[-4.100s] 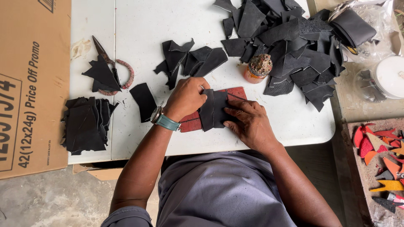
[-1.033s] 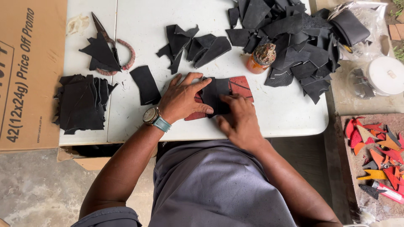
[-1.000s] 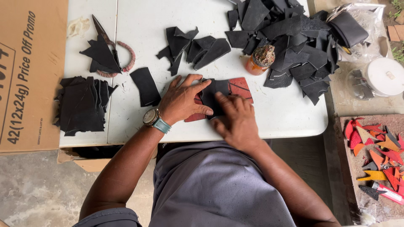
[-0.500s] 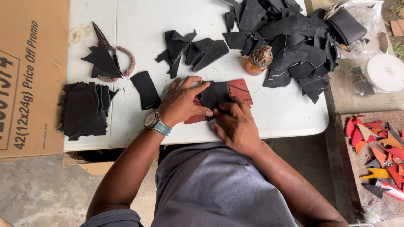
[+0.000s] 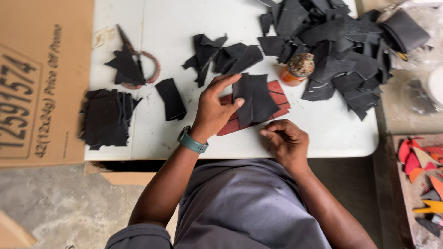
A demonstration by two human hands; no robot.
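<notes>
Since half a second ago the right hand (image 5: 286,140) has pulled back off the work toward the tabletop's near edge, fingers loosely curled and holding nothing, while the left hand (image 5: 216,108) has stayed put. Going left to right: a brown cardboard box (image 5: 41,83) beside the white tabletop (image 5: 152,143), a stack of black pieces (image 5: 106,117), scissors (image 5: 134,57) under a black scrap, a single black strip (image 5: 170,99), then the left hand, its grip pinching the edge of the black leather piece (image 5: 254,97) lying over a red-brown board (image 5: 277,92). Behind sit a small orange jar (image 5: 297,69) and a large heap of black offcuts (image 5: 341,41). With only one hand steadying it, the piece could slide off line on the board. Bare concrete floor (image 5: 60,207) shows below; coloured scraps (image 5: 422,170) lie far right
</notes>
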